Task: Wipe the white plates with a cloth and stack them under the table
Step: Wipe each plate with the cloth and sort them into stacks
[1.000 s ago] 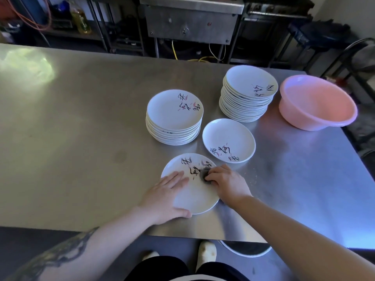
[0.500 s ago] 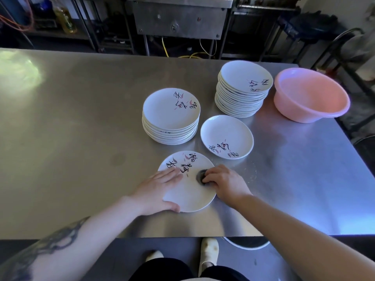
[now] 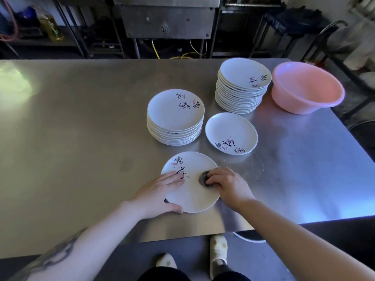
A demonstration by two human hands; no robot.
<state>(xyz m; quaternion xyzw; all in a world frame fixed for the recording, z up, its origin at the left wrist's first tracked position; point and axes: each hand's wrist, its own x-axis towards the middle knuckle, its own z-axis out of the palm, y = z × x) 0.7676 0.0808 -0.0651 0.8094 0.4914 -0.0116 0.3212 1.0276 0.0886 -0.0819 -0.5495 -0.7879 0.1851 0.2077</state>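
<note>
We press our left hand flat on the plate near the short stack, steadying it; our right hand pinches the cloth against it to wipe.

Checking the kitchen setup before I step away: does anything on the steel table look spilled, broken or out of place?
Nothing stands out. Both plate stacks sit fairly even, the single plate and pink basin are upright, and no plate shows a chip or crack.
</note>
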